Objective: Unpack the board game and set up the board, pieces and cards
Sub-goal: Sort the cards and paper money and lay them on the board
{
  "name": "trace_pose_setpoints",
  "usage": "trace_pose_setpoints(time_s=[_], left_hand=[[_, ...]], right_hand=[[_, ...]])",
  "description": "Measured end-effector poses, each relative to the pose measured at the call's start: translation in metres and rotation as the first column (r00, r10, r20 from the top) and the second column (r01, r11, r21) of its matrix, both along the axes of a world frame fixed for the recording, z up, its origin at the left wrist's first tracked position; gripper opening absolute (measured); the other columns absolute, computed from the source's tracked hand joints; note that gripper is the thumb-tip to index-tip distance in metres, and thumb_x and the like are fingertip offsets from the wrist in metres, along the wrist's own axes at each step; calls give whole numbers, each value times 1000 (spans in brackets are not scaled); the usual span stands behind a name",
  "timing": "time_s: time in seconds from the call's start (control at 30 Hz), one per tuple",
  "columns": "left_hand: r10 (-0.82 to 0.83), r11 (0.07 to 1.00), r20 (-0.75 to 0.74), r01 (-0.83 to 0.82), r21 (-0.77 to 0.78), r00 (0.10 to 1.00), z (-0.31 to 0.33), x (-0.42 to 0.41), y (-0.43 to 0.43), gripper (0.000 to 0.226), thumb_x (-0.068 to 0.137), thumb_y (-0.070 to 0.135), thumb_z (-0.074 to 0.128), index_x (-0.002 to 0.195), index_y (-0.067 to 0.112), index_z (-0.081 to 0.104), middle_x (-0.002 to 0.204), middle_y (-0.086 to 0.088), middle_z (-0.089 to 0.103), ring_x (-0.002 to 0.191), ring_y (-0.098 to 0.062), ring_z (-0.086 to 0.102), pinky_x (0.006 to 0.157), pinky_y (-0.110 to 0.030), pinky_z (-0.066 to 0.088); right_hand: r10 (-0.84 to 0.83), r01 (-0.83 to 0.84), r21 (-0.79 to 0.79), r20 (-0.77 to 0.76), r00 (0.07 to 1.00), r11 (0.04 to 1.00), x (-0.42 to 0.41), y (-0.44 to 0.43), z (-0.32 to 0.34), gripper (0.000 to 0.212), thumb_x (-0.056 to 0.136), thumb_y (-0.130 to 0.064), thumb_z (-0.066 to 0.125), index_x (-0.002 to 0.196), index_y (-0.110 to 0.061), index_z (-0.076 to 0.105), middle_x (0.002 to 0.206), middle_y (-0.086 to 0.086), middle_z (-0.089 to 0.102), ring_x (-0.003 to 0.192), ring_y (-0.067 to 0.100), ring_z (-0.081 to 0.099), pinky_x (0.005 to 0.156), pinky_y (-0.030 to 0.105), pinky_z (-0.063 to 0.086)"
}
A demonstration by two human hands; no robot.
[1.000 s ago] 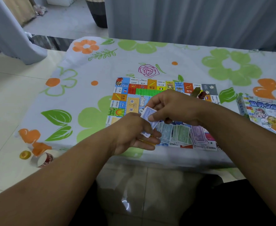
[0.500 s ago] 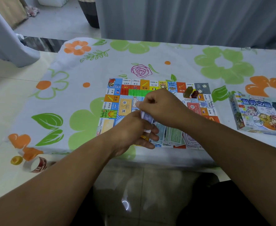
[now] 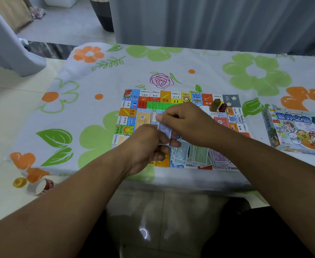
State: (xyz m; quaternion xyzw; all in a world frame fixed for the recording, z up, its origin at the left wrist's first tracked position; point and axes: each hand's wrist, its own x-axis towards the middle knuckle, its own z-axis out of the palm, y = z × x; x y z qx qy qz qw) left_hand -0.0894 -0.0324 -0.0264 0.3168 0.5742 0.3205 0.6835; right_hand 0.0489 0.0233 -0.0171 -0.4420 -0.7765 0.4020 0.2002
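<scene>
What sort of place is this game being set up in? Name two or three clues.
Probably a room in a home: a flowered tablecloth, long grey curtains behind it, and a pale tiled floor.

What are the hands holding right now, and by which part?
A small stack of blue cards: the left hand grips its lower end, the right hand pinches its upper end.

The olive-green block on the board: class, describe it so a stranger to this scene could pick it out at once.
On the flowered tablecloth lies a colourful game board. At its far right corner, beside the grey square, two small blocks stand together. It is the taller olive-green block, left of the shorter dark red block.
</scene>
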Motion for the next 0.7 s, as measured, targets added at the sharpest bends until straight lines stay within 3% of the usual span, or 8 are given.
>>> trace_pose_setpoints(time_s=[0.1,0.17,0.27,0.37,0.47,0.7], left_hand=[[37,999,28,-37,-24,999,-2,-2,1,27,91,-8,41,94,3,65,87,-16,72,52,-15,47,48,-25,39],[48,998,67,-45,-54,997,-1,-4,2,27,90,-7,41,93,6,64,87,-15,71,50,-15,46,46,-24,37],[3,997,67,3,-77,998,1,-6,1,23,88,-4,43,91,7,63,80,-10,68,48,-13,44,44,-22,34],[10,998,45,-7,-65,999,1,-6,1,25,86,-2,45,99,7,65,83,-10,71,48,-13,52,42,-20,37],[40,999,5,-40,-27,999,0,-8,2,34,87,0,43,114,6,63,93,-13,75,49,-15,57,42,-19,38],[43,998,-10,-43,-39,999,0,-4,0,17,90,3,46,92,13,60,78,-7,69,47,-14,45,44,-20,30]], right_hand=[[-57,56,-34,-39,998,998,1,1,0,14,98,-22,62,94,-9,67,68,8,65,60,21,66,69,49,60],[-70,65,-64,-76,995,996,4,1,1,4,96,-8,62,97,-9,65,66,4,66,56,13,67,64,44,61],[-72,68,-38,-100,992,997,5,-1,3,12,92,3,62,93,-8,67,65,7,67,53,15,67,58,34,59],[-44,46,25,-60,997,999,6,0,3,12,90,0,66,92,-11,71,67,-1,67,55,7,66,59,26,57],[-53,54,39,-36,998,998,7,0,3,14,90,-3,68,92,-16,73,68,-5,67,55,2,65,62,28,57],[-99,85,-102,-140,985,991,5,-1,4,8,90,4,66,94,-2,71,66,11,69,55,19,70,61,34,61]])
